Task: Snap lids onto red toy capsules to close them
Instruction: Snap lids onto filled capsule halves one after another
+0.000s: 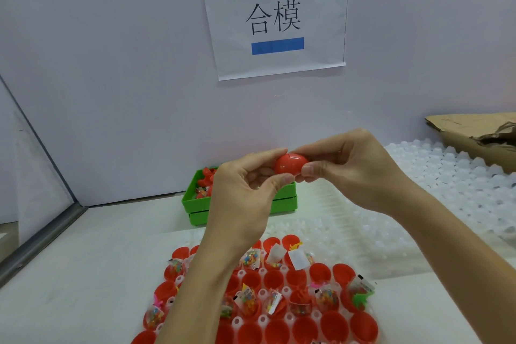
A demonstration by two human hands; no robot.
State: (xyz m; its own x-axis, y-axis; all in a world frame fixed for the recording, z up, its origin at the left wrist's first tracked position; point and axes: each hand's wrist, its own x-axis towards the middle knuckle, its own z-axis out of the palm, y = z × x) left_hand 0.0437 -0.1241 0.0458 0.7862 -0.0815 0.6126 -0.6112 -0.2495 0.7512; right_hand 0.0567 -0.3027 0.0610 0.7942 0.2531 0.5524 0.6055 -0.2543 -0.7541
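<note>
Capsule [290, 167], red, is held in the air above the desk's [83, 260] middle, left hand [245, 198] and right hand [354, 167] fingers pinching opposite halves, likely to press them together.

The light is bright, even and soft, with a slightly cool, violet tint on the wall [111, 64]. Shadows are very weak; only a pale one lies under the green box [240, 204]. The white trays [446, 176] at the right are almost washed out. Straight lines bend toward the frame edges, and the lower corners look slightly soft.
</note>
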